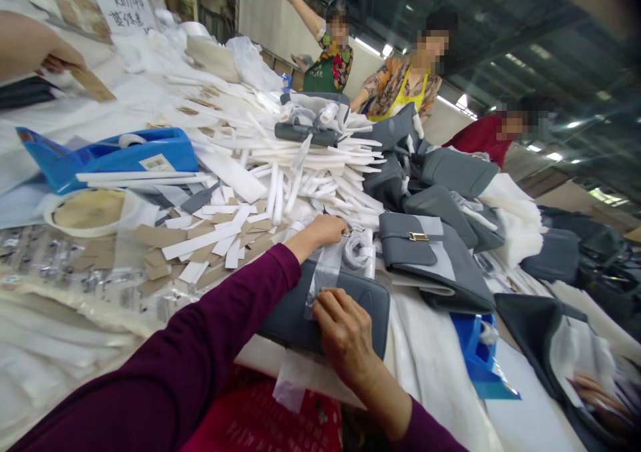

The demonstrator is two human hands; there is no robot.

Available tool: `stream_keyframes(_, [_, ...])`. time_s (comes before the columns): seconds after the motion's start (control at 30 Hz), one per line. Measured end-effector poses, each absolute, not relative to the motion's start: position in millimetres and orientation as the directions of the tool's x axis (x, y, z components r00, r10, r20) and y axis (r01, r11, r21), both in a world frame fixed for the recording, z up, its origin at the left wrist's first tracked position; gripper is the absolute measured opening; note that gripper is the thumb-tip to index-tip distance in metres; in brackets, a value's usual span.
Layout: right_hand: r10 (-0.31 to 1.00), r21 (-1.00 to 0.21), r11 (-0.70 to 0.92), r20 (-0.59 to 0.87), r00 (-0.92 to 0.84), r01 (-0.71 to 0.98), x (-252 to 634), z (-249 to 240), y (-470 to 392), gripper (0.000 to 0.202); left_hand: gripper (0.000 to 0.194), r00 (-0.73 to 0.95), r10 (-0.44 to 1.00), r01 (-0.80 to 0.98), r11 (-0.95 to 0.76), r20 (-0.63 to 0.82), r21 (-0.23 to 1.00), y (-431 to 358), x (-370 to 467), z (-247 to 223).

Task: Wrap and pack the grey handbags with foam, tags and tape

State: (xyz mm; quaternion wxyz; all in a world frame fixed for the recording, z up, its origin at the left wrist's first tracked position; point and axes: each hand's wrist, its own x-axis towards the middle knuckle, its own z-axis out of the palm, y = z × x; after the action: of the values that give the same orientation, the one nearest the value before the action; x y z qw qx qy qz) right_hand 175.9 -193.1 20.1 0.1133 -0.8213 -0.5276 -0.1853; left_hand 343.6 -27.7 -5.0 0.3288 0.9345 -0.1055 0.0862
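Note:
A dark grey bag lies in front of me at the table's near edge. My left hand is closed at its far side, beside a wrapped coil of strap; what its fingers pinch is too small to name. A strip of clear film runs across the bag between my two hands. My right hand is closed on the near end of that strip, over the bag's surface.
White foam strips and card pieces cover the table beyond. A blue tape dispenser stands left, another right. Grey bags are piled right. Several people work around; a hand holds card at upper left.

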Motion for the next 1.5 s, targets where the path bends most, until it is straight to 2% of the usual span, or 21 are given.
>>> stream_keyframes(0.17, [0.785,0.036,-0.482,0.461,0.414,0.875,161,2,-199,0.017,0.028,0.932,-0.067,-0.29,-0.728,0.355,0.622,-33,344,11])
stream_keyframes(0.27, [0.778,0.046,-0.484,0.48,0.406,0.874,155,-4,-203,0.019,0.031,0.892,-0.072,-0.392,-0.617,0.447,0.683,-35,332,30])
stream_keyframes(0.33, [0.775,0.027,-0.479,0.483,0.408,0.877,154,-4,-205,0.021,0.034,0.851,-0.147,-0.502,-0.511,0.504,0.698,-35,309,37])
stream_keyframes(0.4, [0.773,0.0,-0.471,0.481,0.413,0.882,154,-5,-206,0.022,0.037,0.805,-0.265,-0.59,-0.462,0.531,0.663,-33,274,37])
stream_keyframes(0.6, [0.758,-0.106,-0.418,0.507,0.411,0.902,156,-7,-215,0.034,0.044,0.708,-0.551,-0.704,-0.513,0.44,0.491,-3,181,9])
stream_keyframes(0.7, [0.75,-0.225,-0.377,0.495,0.439,0.899,152,-5,-225,0.039,0.044,0.65,-0.63,-0.756,-0.474,0.425,0.452,7,170,-2])
stream_keyframes(0.8, [0.742,-0.342,-0.376,0.446,0.501,0.861,134,-2,-236,0.037,0.039,0.624,-0.645,-0.776,-0.447,0.441,0.445,9,172,-5])
stream_keyframes(0.87, [0.752,-0.332,-0.404,0.41,0.516,0.852,115,-5,-241,0.046,0.037,0.607,-0.646,-0.788,-0.417,0.462,0.453,9,173,-4])
stream_keyframes(0.97, [0.75,-0.228,-0.474,0.401,0.525,0.851,85,-20,-237,0.065,0.037,0.595,-0.653,-0.796,-0.398,0.469,0.455,9,172,-4])
stream_keyframes(1.0, [0.734,-0.197,-0.5,0.42,0.533,0.843,78,-26,-233,0.063,0.037,0.595,-0.654,-0.795,-0.394,0.468,0.461,10,172,-4])
stream_keyframes(1.07, [0.681,-0.169,-0.534,0.496,0.54,0.828,70,-36,-225,0.045,0.038,0.601,-0.644,-0.787,-0.375,0.473,0.49,11,172,-5])
stream_keyframes(1.17, [0.603,-0.202,-0.516,0.605,0.52,0.833,71,-39,-215,0.024,0.039,0.608,-0.623,-0.779,-0.345,0.492,0.524,11,172,-5])
stream_keyframes(1.3, [0.584,-0.24,-0.49,0.623,0.52,0.838,74,-26,-208,0.022,0.035,0.601,-0.628,-0.787,-0.36,0.494,0.501,10,171,-7])
stream_keyframes(1.5, [0.639,-0.238,-0.457,0.583,0.502,0.857,67,-9,-204,0.028,0.033,0.599,-0.648,-0.795,-0.409,0.471,0.448,10,171,-13])
